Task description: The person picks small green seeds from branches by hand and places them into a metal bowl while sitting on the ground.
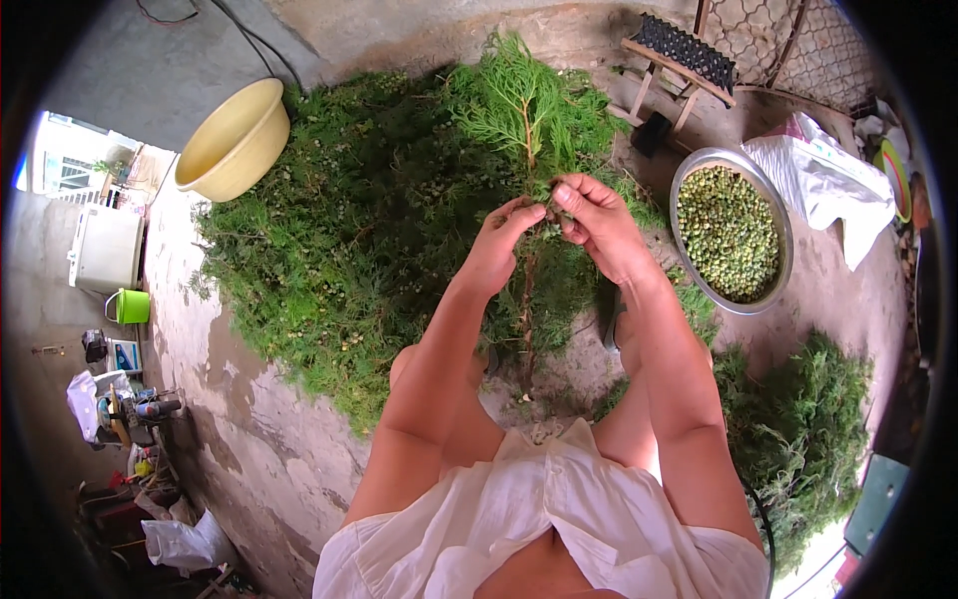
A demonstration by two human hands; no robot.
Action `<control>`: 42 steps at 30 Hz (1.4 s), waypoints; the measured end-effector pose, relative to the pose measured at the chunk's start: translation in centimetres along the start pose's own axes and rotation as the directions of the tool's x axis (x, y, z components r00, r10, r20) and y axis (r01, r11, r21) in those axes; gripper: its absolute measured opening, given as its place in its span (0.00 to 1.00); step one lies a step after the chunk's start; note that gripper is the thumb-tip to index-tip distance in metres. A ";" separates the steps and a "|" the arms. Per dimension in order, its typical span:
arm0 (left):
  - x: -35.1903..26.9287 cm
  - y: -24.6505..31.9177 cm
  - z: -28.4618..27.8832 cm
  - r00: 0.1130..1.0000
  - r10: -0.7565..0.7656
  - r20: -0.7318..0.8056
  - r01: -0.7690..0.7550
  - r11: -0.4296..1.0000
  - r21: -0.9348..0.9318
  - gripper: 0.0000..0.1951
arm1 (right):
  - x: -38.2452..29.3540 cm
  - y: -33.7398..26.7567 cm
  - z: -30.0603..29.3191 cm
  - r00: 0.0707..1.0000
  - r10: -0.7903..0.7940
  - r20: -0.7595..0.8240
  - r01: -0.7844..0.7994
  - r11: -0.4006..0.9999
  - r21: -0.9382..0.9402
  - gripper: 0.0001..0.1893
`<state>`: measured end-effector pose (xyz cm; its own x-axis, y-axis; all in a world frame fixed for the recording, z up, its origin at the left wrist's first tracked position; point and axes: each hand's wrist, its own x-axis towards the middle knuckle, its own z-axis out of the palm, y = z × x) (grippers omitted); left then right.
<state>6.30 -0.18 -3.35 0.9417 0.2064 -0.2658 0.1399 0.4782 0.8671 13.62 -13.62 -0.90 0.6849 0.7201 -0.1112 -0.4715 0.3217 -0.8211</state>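
Observation:
Between my knees stands a long conifer branch (pixel 528 135) with flat green sprays at its top and a bare brown stem lower down. My left hand (pixel 500 243) pinches small bits of greenery at the middle of this branch. Close beside it, nearly touching, my right hand (pixel 605 224) grips a small twig cluster between thumb and fingers. Behind and left of the hands spreads a large heap of cut conifer branches (pixel 337 224) bearing small round cones. To the right, a metal basin (pixel 786 258) holds many small green-yellow cones.
A yellow plastic tub (pixel 232 142) leans at the heap's back left. At the back right are a low stool with a woven black seat (pixel 685 52) and a white sack (pixel 823 172). Another greenery pile (pixel 801 434) lies right of my leg. A green bucket (pixel 132 306) stands far left.

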 end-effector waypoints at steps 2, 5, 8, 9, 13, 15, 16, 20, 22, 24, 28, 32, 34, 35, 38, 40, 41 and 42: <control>-0.1 0.0 0.1 1.000 0.005 0.017 -0.006 0.997 0.082 0.11 | 0.4 0.3 -0.6 0.999 -0.018 -0.027 0.020 0.998 0.057 0.08; -0.8 0.4 -0.3 1.000 -0.025 0.008 0.025 0.996 0.088 0.13 | 1.1 -0.8 -2.3 0.981 -0.117 -0.152 0.154 0.953 0.260 0.07; -0.8 0.4 -0.5 0.999 0.025 -0.037 -0.018 0.981 0.195 0.20 | 1.7 -3.7 -8.7 0.938 -0.170 -0.303 0.315 0.787 0.531 0.07; -0.6 0.2 -0.4 0.999 0.026 -0.037 -0.019 0.981 0.193 0.20 | 1.4 -4.8 -9.9 0.893 -0.155 -0.423 0.392 0.729 0.562 0.08; -0.1 0.2 -0.6 0.993 0.059 -0.105 -0.029 0.964 0.266 0.24 | 0.7 -6.4 -17.8 0.792 -0.137 -0.595 0.602 0.334 0.725 0.23; -0.4 0.7 -0.6 0.993 0.056 -0.106 -0.025 0.961 0.274 0.25 | -0.8 -7.7 -19.6 0.669 -0.233 -0.706 0.740 0.287 0.608 0.38; -0.3 0.8 0.2 0.990 0.053 -0.130 -0.018 0.966 0.259 0.25 | -2.3 -8.4 -21.6 0.689 -0.305 -0.657 0.723 0.232 0.651 0.39; -0.3 1.5 0.7 0.993 -0.004 -0.114 0.037 0.956 0.291 0.26 | -2.9 -8.4 -23.3 0.669 -0.117 -0.734 0.743 0.096 0.662 0.41; -0.1 1.4 0.3 0.997 -0.034 -0.069 0.054 0.945 0.324 0.29 | -2.1 -8.2 -21.9 0.724 -0.135 -0.676 0.688 0.067 0.723 0.36; 0.6 0.4 -0.2 0.999 0.035 -0.035 -0.019 0.928 0.373 0.27 | -1.4 -8.2 -21.2 0.750 -0.280 -0.598 0.654 0.180 0.735 0.28; 0.4 0.6 0.5 0.998 0.057 -0.040 -0.034 0.898 0.438 0.25 | -0.2 -6.9 -13.2 0.914 -0.378 -0.146 0.405 0.852 0.333 0.06; 0.5 0.5 0.6 0.985 0.157 -0.076 -0.114 0.909 0.401 0.16 | -0.7 -3.4 -3.2 0.989 -0.142 -0.046 0.089 0.807 -0.584 0.17; 0.9 -0.1 0.2 0.982 0.183 -0.054 -0.155 0.928 0.340 0.14 | 0.0 -0.9 -2.1 0.995 -0.090 0.035 0.094 0.814 -0.573 0.15; 1.1 -0.4 0.3 0.982 0.182 -0.048 -0.156 0.928 0.337 0.14 | 0.1 0.0 -2.5 0.991 -0.134 0.024 0.122 0.790 -0.601 0.12; 1.2 -0.4 0.3 0.979 0.181 -0.093 -0.145 0.939 0.311 0.14 | 0.3 0.1 -1.8 0.983 -0.183 0.000 0.139 0.746 -0.651 0.10; 1.0 -0.2 0.1 0.990 0.116 -0.084 -0.085 0.949 0.304 0.15 | 0.7 0.5 -1.6 0.916 -0.399 0.047 0.285 0.562 -0.777 0.09; 0.9 -0.2 0.1 0.989 0.116 -0.087 -0.085 0.948 0.306 0.15 | 0.9 0.7 -1.4 0.916 -0.399 0.048 0.286 0.563 -0.775 0.09; 0.6 0.2 0.6 0.984 0.061 -0.168 -0.016 0.966 0.257 0.15 | 1.1 0.9 -1.4 0.839 -0.542 0.049 0.316 0.412 -0.855 0.09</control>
<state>7.02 -0.48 -3.12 0.8834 0.3763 -0.2792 0.1983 0.2395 0.9504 14.72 -13.44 -2.55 0.8029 0.4600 0.3791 0.4970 -0.1655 -0.8518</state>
